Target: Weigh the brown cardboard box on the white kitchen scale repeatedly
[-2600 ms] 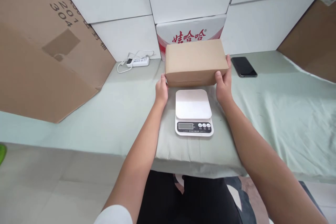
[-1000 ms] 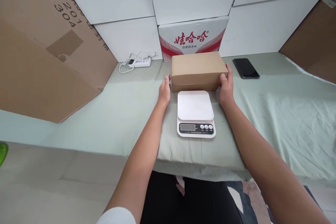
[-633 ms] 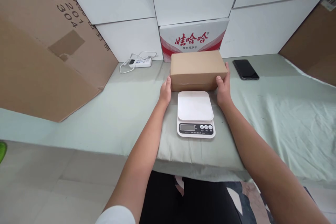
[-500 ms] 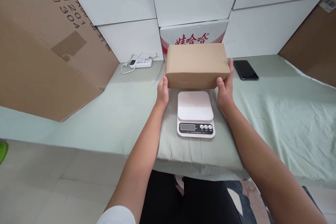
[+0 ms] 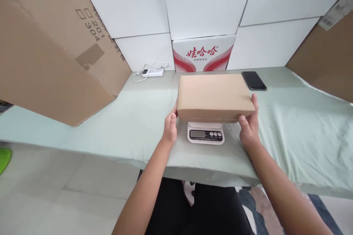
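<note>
Since half a second back we've pulled the cardboard box (image 5: 215, 96) toward us, from behind the scale to right over it, and the camera has tipped up a little so more of the wall shows. Now the box covers the whole white platform of the kitchen scale (image 5: 205, 135), leaving only the front strip with the display and three buttons peeking out below its near edge. We can't really tell if the box is already resting on the platform or just above it. Our left hand (image 5: 171, 127) grips the left end of the box, fingers pressed against the side near the bottom corner. Our right hand (image 5: 249, 127) grips the right end, thumb on the near edge and fingers wrapped up the side, so both hands are clamped on the box. The scale sits on the desk (image 5: 298, 125), which has a pale green cloth over it. Behind the box, a black phone (image 5: 254, 80) lies flat on the cloth, just off the box's far right corner. A white power strip (image 5: 153, 72) with its cable sits against the wall to the far left. A white carton with red lettering (image 5: 204, 53) stands straight behind the box, and a big brown cardboard sheet (image 5: 55, 47) leans on the left.
</note>
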`<state>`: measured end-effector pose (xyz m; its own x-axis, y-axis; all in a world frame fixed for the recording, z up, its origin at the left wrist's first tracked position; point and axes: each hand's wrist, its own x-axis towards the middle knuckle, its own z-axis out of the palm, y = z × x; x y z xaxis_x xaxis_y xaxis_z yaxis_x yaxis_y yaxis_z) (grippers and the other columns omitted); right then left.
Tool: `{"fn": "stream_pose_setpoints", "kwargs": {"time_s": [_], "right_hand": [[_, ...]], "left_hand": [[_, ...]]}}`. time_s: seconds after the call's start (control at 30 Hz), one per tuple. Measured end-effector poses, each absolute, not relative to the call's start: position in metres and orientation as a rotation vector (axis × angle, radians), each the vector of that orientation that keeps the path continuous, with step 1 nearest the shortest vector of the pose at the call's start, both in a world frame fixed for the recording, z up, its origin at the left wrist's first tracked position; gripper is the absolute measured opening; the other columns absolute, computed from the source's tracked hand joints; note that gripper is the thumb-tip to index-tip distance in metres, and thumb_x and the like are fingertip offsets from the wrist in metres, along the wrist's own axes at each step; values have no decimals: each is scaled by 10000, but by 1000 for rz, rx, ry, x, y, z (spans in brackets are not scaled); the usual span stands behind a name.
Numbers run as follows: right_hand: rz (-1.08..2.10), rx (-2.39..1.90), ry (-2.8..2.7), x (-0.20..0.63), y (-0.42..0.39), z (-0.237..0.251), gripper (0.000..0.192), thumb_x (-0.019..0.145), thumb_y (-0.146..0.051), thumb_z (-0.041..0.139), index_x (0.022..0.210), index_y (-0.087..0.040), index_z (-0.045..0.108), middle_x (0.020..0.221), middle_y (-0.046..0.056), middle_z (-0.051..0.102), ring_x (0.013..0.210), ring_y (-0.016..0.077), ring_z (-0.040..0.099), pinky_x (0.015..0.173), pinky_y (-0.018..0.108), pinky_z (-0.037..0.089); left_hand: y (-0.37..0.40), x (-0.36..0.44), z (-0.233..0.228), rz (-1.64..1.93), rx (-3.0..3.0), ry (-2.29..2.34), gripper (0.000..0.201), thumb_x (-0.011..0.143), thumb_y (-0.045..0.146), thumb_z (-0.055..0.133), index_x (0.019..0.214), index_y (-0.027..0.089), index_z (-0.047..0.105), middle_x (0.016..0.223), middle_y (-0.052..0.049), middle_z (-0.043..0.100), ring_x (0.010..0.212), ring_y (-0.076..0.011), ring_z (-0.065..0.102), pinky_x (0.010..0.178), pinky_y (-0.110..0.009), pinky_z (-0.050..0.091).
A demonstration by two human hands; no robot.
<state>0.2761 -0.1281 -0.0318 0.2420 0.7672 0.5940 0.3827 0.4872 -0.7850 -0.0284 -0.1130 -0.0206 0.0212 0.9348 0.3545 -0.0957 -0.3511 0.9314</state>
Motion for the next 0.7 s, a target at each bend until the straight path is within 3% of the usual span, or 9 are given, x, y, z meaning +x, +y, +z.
{"fn": "stream_pose_setpoints", "kwargs": {"time_s": [0.27,0.5,0.7], "right_hand": [[363,-1125,-1380,274,-129,-22,899,953,-751,626,1743,-394,391,1812,75,477,1697,402,447,1400,695,371],[307,-1090,-1319,273,-128,-14,853,970,-798,545,1725,-417,433,1603,99,677,1434,410,692,1240,705,540],[271,-1099,-1361,273,-129,-15,846,966,-809,574,1678,-356,514,1756,79,550,1653,416,499,1357,680,430]], "left_hand": [[-110,-31,-18,1421,1444,1003,802,1028,854,420,1516,296,726,1610,-95,721,1666,-333,512,1415,-495,368],[-112,-35,-13,1458,1398,975,811,1035,840,440,1559,275,693,1685,-104,652,1683,-347,486,1412,-493,383],[-111,-33,-15,1445,1441,985,835,1023,856,448,1504,236,734,1620,-134,707,1638,-357,547,1398,-515,388]]}}
